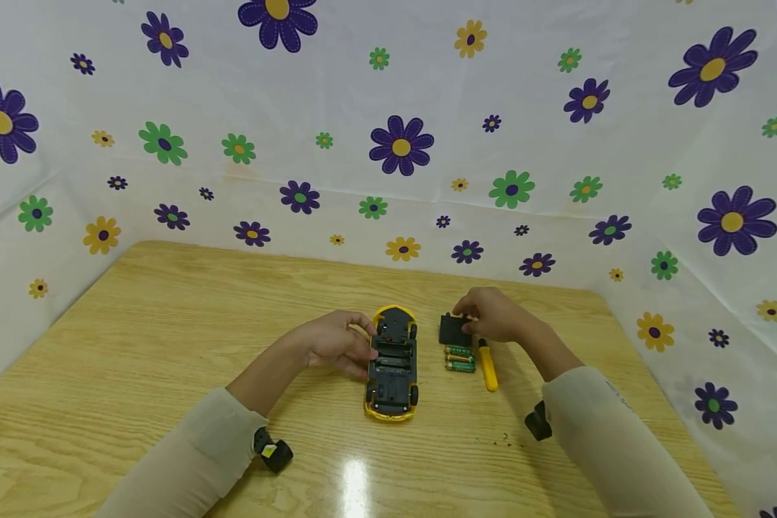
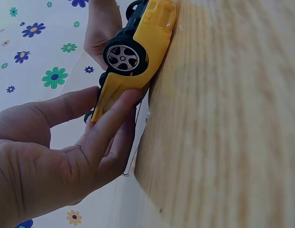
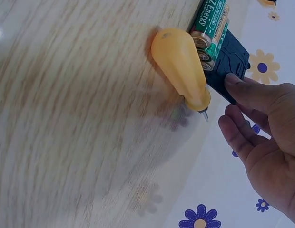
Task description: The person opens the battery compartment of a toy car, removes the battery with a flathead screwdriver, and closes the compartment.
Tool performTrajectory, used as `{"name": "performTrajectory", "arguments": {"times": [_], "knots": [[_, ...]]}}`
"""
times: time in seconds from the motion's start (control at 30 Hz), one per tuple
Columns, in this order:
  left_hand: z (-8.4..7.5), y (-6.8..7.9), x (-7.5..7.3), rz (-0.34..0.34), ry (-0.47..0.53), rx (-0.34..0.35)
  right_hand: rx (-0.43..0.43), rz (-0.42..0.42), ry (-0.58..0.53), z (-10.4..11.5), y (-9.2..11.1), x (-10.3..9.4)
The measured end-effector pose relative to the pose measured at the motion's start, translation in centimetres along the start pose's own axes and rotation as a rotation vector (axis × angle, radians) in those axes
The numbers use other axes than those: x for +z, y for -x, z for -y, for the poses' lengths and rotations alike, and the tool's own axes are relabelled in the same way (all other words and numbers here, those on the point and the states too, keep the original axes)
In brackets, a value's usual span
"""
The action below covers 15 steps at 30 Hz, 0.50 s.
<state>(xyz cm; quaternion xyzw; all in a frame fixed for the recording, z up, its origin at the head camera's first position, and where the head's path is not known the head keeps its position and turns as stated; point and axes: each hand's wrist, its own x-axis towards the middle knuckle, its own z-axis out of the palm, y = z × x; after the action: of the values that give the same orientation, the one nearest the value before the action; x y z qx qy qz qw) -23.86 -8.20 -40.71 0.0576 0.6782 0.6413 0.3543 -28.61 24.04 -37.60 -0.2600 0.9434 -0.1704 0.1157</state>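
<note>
A yellow toy car lies upside down on the table, its black underside and open battery compartment facing up. My left hand holds it by its left side; in the left wrist view the thumb is at the underside's edge and the fingers lie along the yellow body. To the right, my right hand pinches a black battery cover at its right edge, thumb on top in the right wrist view. Several green and gold batteries lie side by side just below the cover. A yellow-handled screwdriver rests beside them.
The wooden table meets a white flowered cloth at the back and sides. Small dark bits, perhaps screws, lie on the table toward the front right. Dark wrist cameras sit at both sleeves.
</note>
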Motion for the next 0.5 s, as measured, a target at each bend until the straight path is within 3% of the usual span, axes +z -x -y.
{"name": "performTrajectory", "arguments": {"times": [0.5], "knots": [[0.1, 0.0, -0.03, 0.001, -0.011, 0.009, -0.051, -0.086, -0.032, -0.31, 0.74, -0.53]]}}
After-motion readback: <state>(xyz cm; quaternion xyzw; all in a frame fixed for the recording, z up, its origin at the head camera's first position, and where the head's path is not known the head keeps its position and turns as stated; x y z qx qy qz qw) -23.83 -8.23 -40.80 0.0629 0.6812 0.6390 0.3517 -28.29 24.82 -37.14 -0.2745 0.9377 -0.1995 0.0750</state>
